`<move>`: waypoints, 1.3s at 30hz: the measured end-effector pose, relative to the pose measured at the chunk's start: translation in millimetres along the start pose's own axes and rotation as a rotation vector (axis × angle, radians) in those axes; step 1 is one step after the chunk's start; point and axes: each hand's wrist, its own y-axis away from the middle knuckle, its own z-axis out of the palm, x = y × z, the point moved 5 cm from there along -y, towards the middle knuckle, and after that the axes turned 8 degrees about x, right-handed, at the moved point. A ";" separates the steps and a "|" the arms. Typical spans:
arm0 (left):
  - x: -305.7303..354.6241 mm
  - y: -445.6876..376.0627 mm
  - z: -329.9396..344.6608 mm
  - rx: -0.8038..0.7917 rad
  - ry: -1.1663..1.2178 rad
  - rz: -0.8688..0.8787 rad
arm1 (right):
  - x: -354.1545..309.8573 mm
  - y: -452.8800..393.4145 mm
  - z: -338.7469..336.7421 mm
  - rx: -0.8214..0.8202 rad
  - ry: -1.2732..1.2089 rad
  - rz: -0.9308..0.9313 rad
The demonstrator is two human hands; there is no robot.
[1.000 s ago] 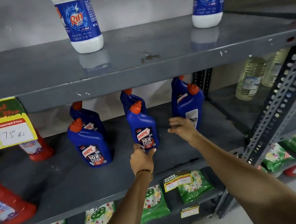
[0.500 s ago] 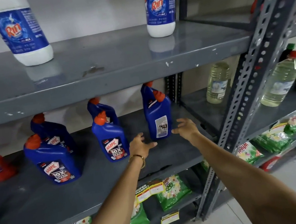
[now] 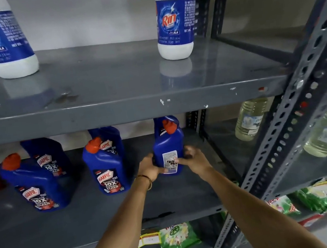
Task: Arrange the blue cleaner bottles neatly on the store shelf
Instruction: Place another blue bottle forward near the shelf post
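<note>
Both hands, left hand (image 3: 151,167) and right hand (image 3: 193,158), clasp the rightmost blue bottle (image 3: 168,144), back label forward; best to twist it upright until its front matches the neighbouring bottle (image 3: 106,167).

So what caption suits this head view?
Both hands, left hand and right hand, grip the rightmost blue Harpic bottle, back label outward.

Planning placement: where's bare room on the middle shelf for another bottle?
Free: the wide front strip of the middle shelf, ahead of the blue bottles; also the gap between the front-left bottle and the front-centre bottle. Crowded: the right end, where both hands clasp the right-hand bottle.
</note>
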 end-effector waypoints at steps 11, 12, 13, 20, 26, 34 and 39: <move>4.4 18.6 -4.8 0.158 0.092 0.168 | -23.9 2.9 0.6 -0.121 -0.085 -0.064; 6.6 20.8 -3.9 0.186 0.068 0.181 | -26.8 4.5 3.7 -0.149 -0.069 -0.067; 9.5 23.1 -3.4 0.220 0.034 0.202 | -28.8 5.5 7.4 -0.165 -0.053 -0.072; 14.7 30.6 -1.9 0.108 0.081 0.223 | -29.3 6.5 6.4 -0.005 -0.048 -0.128; -2.9 20.5 -12.7 -0.483 0.361 -0.180 | -23.3 8.7 -2.4 -0.162 -0.212 -0.084; 0.5 25.5 4.7 -0.737 0.563 -0.242 | -34.8 10.5 -2.7 -0.470 -0.430 0.012; 5.0 23.5 10.3 -0.682 0.462 -0.218 | -30.3 6.7 -4.8 -0.451 -0.521 0.063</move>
